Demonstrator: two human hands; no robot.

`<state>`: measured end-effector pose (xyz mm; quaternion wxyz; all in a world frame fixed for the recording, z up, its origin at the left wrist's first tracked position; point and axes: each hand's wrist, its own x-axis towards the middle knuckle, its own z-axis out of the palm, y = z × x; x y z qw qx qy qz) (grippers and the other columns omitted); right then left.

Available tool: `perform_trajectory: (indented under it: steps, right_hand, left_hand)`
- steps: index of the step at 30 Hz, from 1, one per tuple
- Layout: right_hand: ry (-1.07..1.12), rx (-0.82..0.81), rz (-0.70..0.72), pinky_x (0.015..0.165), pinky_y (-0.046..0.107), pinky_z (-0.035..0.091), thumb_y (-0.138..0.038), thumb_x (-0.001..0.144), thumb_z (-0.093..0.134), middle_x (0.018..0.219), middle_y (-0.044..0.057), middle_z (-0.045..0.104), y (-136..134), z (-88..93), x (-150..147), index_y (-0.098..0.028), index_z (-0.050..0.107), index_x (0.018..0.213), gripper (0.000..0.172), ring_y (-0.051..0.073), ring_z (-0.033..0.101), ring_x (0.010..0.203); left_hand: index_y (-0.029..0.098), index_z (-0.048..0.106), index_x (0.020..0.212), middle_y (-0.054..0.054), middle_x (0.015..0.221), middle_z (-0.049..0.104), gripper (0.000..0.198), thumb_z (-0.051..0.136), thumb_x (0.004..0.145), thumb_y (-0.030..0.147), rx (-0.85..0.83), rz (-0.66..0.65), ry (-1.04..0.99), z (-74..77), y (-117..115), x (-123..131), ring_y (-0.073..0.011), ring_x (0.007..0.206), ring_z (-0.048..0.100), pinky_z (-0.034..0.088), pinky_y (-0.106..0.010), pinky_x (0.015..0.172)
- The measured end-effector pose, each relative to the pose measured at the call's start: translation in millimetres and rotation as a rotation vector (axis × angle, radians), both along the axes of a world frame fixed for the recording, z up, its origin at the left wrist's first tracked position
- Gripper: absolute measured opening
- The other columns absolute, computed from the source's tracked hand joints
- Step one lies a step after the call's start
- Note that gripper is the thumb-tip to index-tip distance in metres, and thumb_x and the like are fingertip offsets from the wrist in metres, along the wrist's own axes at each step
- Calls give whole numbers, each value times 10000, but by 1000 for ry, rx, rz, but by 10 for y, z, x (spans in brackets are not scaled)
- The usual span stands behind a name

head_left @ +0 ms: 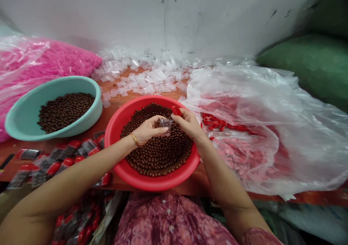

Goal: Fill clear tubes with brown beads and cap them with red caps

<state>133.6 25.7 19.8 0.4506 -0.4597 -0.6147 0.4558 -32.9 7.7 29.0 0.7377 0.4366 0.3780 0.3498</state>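
A person's two bare hands meet over a red round plastic basin [148,184] at the centre of the frame, its bowl filled with glossy brown round beads [157,154]. The left hand [148,131], a gold-coloured bracelet [134,139] at its wrist, pinches a small clear plastic container [166,123] with dark contents between thumb and fingers. The right hand [187,124], just beside it, grasps a glossy red plastic cap [176,110], held apart from the container and above the beads.

At left, a teal round plastic basin [28,109] holds a heap of darker brown beads [66,111]. Below it, clear containers with red caps [67,150] and dark contents lie across the orange-brown tabletop [203,181], and more capped containers [81,216] crowd the lower left, below the table's edge. Bright pink pieces [70,58] fill a clear plastic bag at upper left.

Small, clear flat plastic pieces [152,80] lie strewn at upper centre, before a marked whitish wall [130,16]. At right, a large translucent plastic bag [304,111] spreads over the table, red plastic pieces [214,121] showing at its near left side. A bulging green sack [312,63] stands at upper right.
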Motion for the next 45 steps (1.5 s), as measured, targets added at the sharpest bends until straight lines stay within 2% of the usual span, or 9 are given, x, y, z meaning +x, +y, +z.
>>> perform_trajectory:
  steps: [4,9,18,22,26,30,33,37,45]
  right_hand:
    - [128,-49,44,611,237,386,-322,659,595,601,-51,466,-64,61,-16,-189,536,708,154,96,452,597]
    - [109,-88,147,732,268,420,-246,596,648,735,-20,587,-101,125,-11,-181,585,762,189,122,537,723]
    - [62,-58,179,544,219,362,-280,599,665,555,-70,416,-107,111,-9,-192,437,600,244,68,386,526]
    - [60,-67,60,496,213,342,-377,662,626,599,-62,427,-108,103,4,-191,509,766,243,74,382,521]
    - [66,-155,126,397,217,305,-425,759,461,583,-59,388,-89,45,27,-191,546,880,277,84,354,451]
    - [-55,-65,103,476,224,383,-370,782,470,632,-29,481,-68,-12,8,-178,579,843,229,95,445,529]
    - [-81,47,87,658,269,465,-358,816,476,800,17,599,-68,-26,-11,-183,598,955,254,130,554,710]
    - [-150,224,75,867,339,445,-347,879,421,983,51,629,-95,-13,-17,-208,613,1095,321,172,572,935]
    - [-281,480,14,662,269,458,-247,874,454,706,8,509,-111,-24,-43,-221,626,1150,326,121,506,658]
  left_hand:
    - [150,542,890,11,803,608,531,828,504,378,18,-18,47,-71,27,-34,-99,680,608,506,-257,669]
    - [147,551,907,5,791,617,544,821,507,398,42,-47,39,-95,61,-53,-103,690,607,496,-243,656]
    - [129,551,860,-7,764,624,461,789,565,391,64,-153,46,-12,41,-65,-99,687,586,495,-233,641]
    - [139,534,890,0,797,609,440,773,590,355,94,-46,43,14,35,-66,-92,699,580,484,-216,625]
    - [129,534,873,16,768,578,402,765,600,313,153,-25,66,6,18,-36,-74,670,551,478,-207,621]
    - [130,517,859,23,741,563,382,747,620,321,174,-61,53,3,-4,-10,-76,654,552,489,-217,623]
    - [142,485,878,8,754,590,367,706,663,343,184,-77,71,-1,-10,-2,-82,641,575,482,-212,602]
    - [164,454,884,32,709,561,298,624,723,349,246,-25,169,-36,-8,13,-67,539,541,436,-189,510]
    - [161,475,770,57,662,471,181,614,687,240,483,119,378,-91,-16,28,-69,579,439,382,-198,550]
